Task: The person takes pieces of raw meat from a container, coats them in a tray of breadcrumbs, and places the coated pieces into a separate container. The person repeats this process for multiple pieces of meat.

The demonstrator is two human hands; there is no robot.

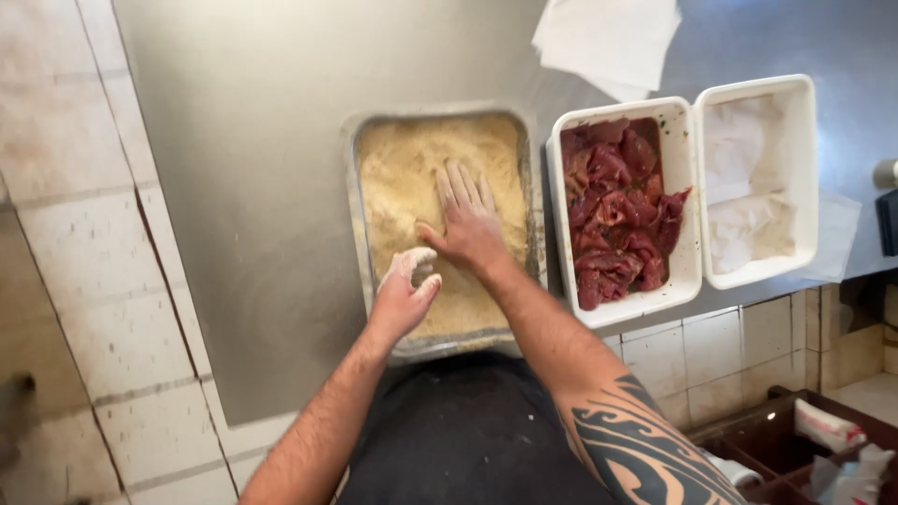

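Note:
A metal tray (pixel 354 187) filled with pale breadcrumbs sits on the steel counter in front of me. My right hand (pixel 465 220) lies flat, fingers spread, pressing down on the crumbs in the tray's middle. My left hand (pixel 404 288), dusted with crumbs, is curled at the tray's near left part; whether it holds anything is hidden. To the right stands a white tub (pixel 687 262) holding raw red meat slices (pixel 617 210).
A second white tub (pixel 804 168) lined with white paper stands at the far right. White paper sheets (pixel 608 42) lie at the back of the counter (pixel 253 187). Tiled wall at left; a dark crate (pixel 795 444) with bags sits below right.

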